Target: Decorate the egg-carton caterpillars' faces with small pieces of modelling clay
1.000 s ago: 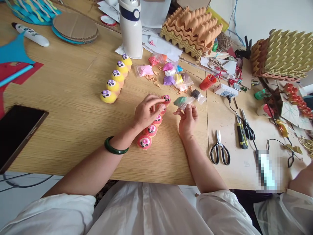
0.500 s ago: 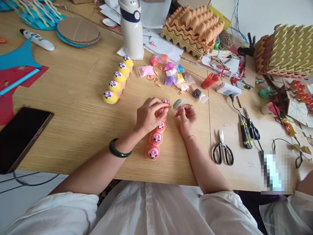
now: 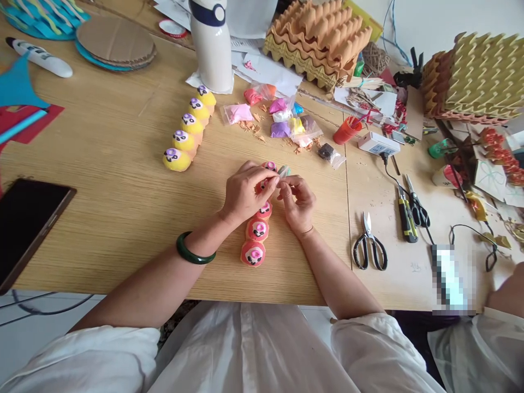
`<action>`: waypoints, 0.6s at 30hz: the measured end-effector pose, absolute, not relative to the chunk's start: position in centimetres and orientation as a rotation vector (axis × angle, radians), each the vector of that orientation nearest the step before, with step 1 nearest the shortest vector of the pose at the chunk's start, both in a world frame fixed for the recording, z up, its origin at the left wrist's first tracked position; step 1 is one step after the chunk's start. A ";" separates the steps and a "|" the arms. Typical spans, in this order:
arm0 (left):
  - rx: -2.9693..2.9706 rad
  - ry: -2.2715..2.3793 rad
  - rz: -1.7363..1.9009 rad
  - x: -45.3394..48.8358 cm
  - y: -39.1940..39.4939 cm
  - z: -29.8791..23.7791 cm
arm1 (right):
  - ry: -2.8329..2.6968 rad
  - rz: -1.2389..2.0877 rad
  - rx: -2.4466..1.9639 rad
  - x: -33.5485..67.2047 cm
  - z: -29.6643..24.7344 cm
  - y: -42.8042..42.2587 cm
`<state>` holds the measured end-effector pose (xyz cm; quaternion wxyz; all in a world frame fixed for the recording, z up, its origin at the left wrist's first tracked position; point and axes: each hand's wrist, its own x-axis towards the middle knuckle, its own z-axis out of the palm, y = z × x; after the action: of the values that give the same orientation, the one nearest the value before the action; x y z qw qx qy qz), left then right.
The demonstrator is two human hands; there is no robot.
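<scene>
Left hand (image 3: 248, 192) and right hand (image 3: 297, 204) are close together over the counter (image 3: 102, 147), almost touching at the fingertips. Left fingers (image 3: 262, 180) are curled and bent down over the top end of a row of pink clay figures (image 3: 257, 230); they cover part of the row, and it's hard to tell from this view whether they are gripping anything. Right fingers (image 3: 287, 188) are nearly closed, pinching a small pale green piece (image 3: 283, 171), possibly clay, though it's too small to be sure. The pink row runs straight under the left hand, toward the person's body. A jade bangle (image 3: 192, 248) sits on the left wrist.

Left of the hands is a parallel row of yellow clay figures (image 3: 188, 130). Above the hands are small bags of coloured clay (image 3: 282, 115) among wood shavings. Farther up stand a white bottle (image 3: 212, 46) and stacked egg cartons (image 3: 317, 41). To the right are black-handled scissors (image 3: 370, 243), a screwdriver (image 3: 407, 221), a power strip (image 3: 379, 143) and an orange cup (image 3: 347, 131). A dark tablet (image 3: 28, 229) lies at the left edge of the counter.
</scene>
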<state>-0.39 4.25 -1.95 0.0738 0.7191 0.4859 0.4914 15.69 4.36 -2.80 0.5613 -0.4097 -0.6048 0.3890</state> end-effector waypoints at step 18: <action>2.138 1.599 1.484 -0.3 4.2 -2.1 | -1.353 0.957 -0.999 15.6 -3.5 4.9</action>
<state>-0.27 4.23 -2.07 0.0438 0.6993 0.5229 0.4854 15.63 4.89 -3.48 0.5674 -0.4251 -0.5757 0.4075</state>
